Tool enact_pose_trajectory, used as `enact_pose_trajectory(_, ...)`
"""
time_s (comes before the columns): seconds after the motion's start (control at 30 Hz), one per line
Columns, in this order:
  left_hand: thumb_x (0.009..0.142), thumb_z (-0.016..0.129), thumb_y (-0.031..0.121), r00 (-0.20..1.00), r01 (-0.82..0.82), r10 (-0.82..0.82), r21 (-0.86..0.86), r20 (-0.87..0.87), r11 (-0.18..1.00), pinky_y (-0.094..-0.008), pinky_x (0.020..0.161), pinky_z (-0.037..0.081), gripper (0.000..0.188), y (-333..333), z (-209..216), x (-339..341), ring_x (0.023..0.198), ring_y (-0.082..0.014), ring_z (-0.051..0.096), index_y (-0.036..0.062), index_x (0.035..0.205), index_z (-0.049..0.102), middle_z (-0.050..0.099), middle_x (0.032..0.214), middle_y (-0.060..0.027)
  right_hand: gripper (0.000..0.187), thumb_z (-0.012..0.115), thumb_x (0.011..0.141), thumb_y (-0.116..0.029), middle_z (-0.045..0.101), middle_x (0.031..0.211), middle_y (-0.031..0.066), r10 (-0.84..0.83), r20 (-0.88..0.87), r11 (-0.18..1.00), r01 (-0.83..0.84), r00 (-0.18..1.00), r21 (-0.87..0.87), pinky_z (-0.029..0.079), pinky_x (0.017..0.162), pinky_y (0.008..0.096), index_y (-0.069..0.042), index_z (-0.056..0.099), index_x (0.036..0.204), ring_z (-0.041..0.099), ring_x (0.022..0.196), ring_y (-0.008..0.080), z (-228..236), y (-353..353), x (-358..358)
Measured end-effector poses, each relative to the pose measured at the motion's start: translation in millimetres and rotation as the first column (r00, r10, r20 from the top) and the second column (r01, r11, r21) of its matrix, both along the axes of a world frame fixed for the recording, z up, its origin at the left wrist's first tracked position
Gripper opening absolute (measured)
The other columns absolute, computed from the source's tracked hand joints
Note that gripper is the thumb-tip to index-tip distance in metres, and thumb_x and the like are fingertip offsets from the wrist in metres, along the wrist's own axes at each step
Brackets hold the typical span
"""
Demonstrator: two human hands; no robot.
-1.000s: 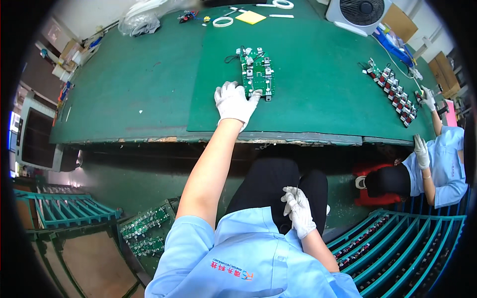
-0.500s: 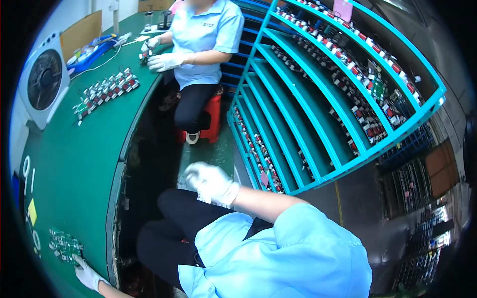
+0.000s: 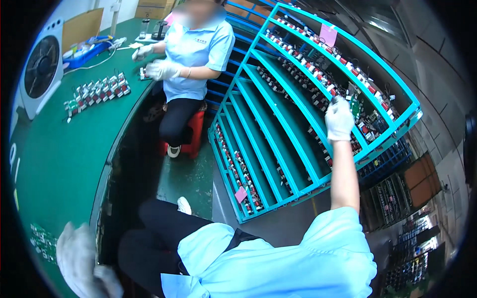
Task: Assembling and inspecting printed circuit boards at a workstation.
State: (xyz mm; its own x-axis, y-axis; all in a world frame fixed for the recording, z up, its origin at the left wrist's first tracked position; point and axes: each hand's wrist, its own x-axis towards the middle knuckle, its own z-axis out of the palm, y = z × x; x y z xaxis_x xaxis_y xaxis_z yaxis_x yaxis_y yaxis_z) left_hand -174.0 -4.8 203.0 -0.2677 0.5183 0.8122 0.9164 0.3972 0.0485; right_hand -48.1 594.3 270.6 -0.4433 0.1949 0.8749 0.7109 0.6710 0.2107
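My right hand (image 3: 339,119), in a white glove, reaches up to an upper shelf of the teal rack (image 3: 278,114). Its fingertips are among the small circuit boards (image 3: 356,106) lined up there. The curled fingers hide whether a board is gripped. My left hand (image 3: 74,254), also gloved and blurred, stays low at the left on the green table (image 3: 59,164) with fingers spread. It lies just right of a cluster of green circuit boards (image 3: 42,242) and holds nothing.
A co-worker (image 3: 195,49) in a light blue shirt sits on a red stool (image 3: 195,130) at the table's far end, handling small parts. A row of assembled boards (image 3: 97,92), a white fan (image 3: 42,64) and a blue tray (image 3: 87,48) stand on the table.
My view has swung from the table to the rack on the right. My right hand rose from my lap to the rack's upper shelf. My left hand stayed by the boards.
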Motion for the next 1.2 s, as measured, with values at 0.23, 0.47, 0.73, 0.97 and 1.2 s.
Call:
enact_pose_trajectory(0.23,0.095,0.038,0.020,0.975,0.173,-0.172,0.004,0.138,0.985,-0.0450,0.094,0.041,0.032,27,45,33,0.089,-0.0294,0.063,-0.0038,0.102,0.058,0.064,0.093,-0.0163,0.068,0.054,0.077,-0.063,0.061,0.110,0.0224,-0.460,0.144,0.788,0.477,0.876,-0.389,0.047,0.086,0.0445,-0.003,0.062,0.109,0.059,0.101,0.0362,77,19,9)
enact_pose_trajectory(0.47,0.094,0.038,0.024,0.984,0.087,-0.062,-0.150,0.167,0.985,-0.0459,0.091,0.043,0.035,2,30,47,0.086,-0.0292,0.064,-0.0035,0.099,0.059,0.065,0.090,-0.0158,0.091,0.053,0.069,-0.073,0.047,0.131,0.0224,-0.301,0.212,0.812,0.367,0.930,-0.453,0.033,0.104,0.0371,-0.005,0.051,0.129,0.044,0.124,0.0322,92,115,42)
enact_pose_trajectory(0.73,0.093,0.037,0.029,0.990,-0.018,0.058,-0.297,0.126,0.955,-0.0471,0.089,0.044,0.040,-4,20,57,0.082,-0.0288,0.065,-0.0031,0.094,0.060,0.065,0.086,-0.0152,0.106,0.064,0.062,-0.069,0.042,0.135,0.0254,-0.269,0.200,0.753,0.336,0.942,-0.566,0.032,0.105,0.0371,0.005,0.038,0.134,0.040,0.127,0.0331,94,151,44)
enact_pose_trajectory(0.97,0.090,0.044,0.021,0.992,0.084,-0.096,0.151,0.076,0.985,-0.0473,0.086,0.044,0.041,22,-11,47,0.088,-0.0345,0.061,-0.0077,0.119,0.049,0.064,0.097,-0.0182,0.093,0.061,0.069,-0.064,0.055,0.117,0.0275,-0.345,0.092,0.867,0.354,0.934,-0.350,0.044,0.092,0.0419,0.002,0.040,0.130,0.054,0.109,0.0373,77,70,31)
enact_pose_trajectory(1.2,0.084,0.050,0.012,0.960,0.136,-0.152,0.084,0.234,0.987,-0.0409,0.076,0.047,0.035,21,-22,47,0.081,-0.0317,0.060,-0.0043,0.116,0.051,0.061,0.094,-0.0173,0.068,0.057,0.072,-0.060,0.061,0.110,0.0219,-0.315,0.071,0.848,0.314,0.947,-0.426,0.047,0.086,0.0431,-0.003,0.058,0.109,0.059,0.101,0.0354,76,24,-3)
